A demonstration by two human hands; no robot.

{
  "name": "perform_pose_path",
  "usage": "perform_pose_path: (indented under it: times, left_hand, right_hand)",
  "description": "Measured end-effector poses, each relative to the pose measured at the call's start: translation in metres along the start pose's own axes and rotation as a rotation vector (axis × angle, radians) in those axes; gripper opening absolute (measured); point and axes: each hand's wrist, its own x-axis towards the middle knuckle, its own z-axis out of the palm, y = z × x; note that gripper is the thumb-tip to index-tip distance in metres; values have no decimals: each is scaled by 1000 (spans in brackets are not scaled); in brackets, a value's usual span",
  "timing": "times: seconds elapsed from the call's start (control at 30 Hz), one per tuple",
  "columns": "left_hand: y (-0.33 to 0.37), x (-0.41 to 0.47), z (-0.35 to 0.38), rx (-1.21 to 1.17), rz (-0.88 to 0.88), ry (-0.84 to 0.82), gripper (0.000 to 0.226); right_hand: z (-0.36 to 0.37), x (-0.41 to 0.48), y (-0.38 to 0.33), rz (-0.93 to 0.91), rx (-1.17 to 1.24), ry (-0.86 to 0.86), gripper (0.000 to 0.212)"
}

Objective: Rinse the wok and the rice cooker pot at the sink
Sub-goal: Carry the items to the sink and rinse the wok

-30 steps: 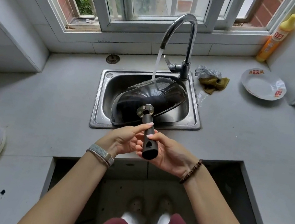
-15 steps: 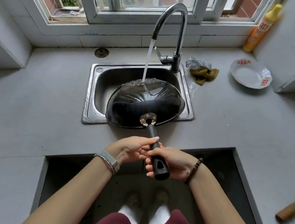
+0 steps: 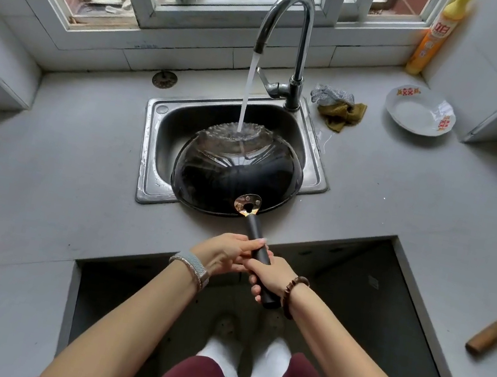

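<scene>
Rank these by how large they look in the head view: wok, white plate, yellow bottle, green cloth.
1. wok
2. white plate
3. yellow bottle, though it stands farther away, so true size is unsure
4. green cloth

The grey countertop (image 3: pixel 390 186) carries a steel sink (image 3: pixel 149 170) set into it near the far wall. Right of the sink lie a crumpled cloth and scourer (image 3: pixel 338 106), then a white bowl (image 3: pixel 420 110) (red pattern on the rim). A yellow bottle (image 3: pixel 435 35) stands in the far right corner. A wooden-handled tool (image 3: pixel 496 330) lies at the right edge
</scene>
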Motion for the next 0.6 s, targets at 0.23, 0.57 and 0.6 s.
perform_pose_path:
  times: [0.23,0.57,0.6]
  left_hand:
    - [-32,15,7,-15,-8,52,27]
    - [-56,27,13,-93,5,175,26]
    - [-57,28,12,-97,0,172,25]
  right_hand:
    - [3,15,37,-75,-83,96,10]
    - [1,33,59,-72,-59,120,17]
    - [1,35,60,-70,-56,117,17]
